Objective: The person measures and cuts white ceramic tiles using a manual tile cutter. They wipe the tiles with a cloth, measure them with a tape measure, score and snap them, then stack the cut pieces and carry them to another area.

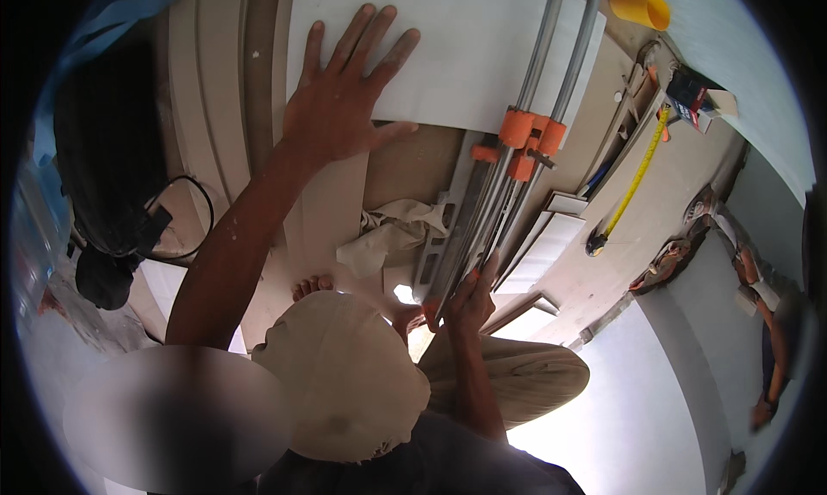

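A large white tile [448, 56] lies on the bed of a manual tile cutter [521, 137] with steel rails and an orange carriage. My left hand [340, 103] rests on the tile's near left part, palm down, fingers spread. Lower down, my right hand [471, 301] is closed round the near end of the cutter's long handle [493, 228]. Its fingertips are partly hidden. Between my hands, left of the cutter, lies a crumpled cream cloth [388, 232].
A yellow tape measure [633, 189] lies pulled out on the right, below a dark box [693, 94]. A yellow cup-like tube [639, 9] sits at the far right. Narrow tile strips [543, 254] lie beside the cutter. On the left is a black bag [112, 150].
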{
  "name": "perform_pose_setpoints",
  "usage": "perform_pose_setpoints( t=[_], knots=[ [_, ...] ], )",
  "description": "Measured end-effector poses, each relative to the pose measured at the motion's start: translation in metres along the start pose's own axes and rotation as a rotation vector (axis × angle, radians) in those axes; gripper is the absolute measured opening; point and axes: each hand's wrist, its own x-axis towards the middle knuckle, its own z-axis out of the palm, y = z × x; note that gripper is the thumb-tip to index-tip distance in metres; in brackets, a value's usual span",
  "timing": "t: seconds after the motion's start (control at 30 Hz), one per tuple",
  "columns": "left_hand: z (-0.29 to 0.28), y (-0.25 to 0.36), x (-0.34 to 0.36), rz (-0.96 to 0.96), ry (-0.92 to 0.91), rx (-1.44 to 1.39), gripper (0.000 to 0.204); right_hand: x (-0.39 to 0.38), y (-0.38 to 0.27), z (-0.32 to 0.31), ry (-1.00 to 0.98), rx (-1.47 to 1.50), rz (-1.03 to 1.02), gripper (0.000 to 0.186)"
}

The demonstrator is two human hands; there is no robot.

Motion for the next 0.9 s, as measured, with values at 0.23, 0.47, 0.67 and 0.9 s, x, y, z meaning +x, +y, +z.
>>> perform_pose_setpoints(
  t=[0.23,0.47,0.67,0.9],
  knots=[
    [-0.004,0.004,0.0,0.004,-0.02,0.004,0.111,0.0,-0.002,-0.005,0.071,0.014,-0.169,0.058],
    [-0.006,0.006,0.0,0.003,-0.049,0.032,0.112,0.001,-0.012,-0.02,0.023,0.057,-0.168,0.059],
    [-0.009,0.007,0.001,0.012,-0.044,0.05,0.112,0.002,-0.017,-0.031,0.027,0.047,-0.223,0.059],
    [-0.016,0.006,0.008,0.031,-0.022,0.062,0.116,0.07,-0.091,-0.064,0.121,0.067,-0.32,0.06]
  ],
)
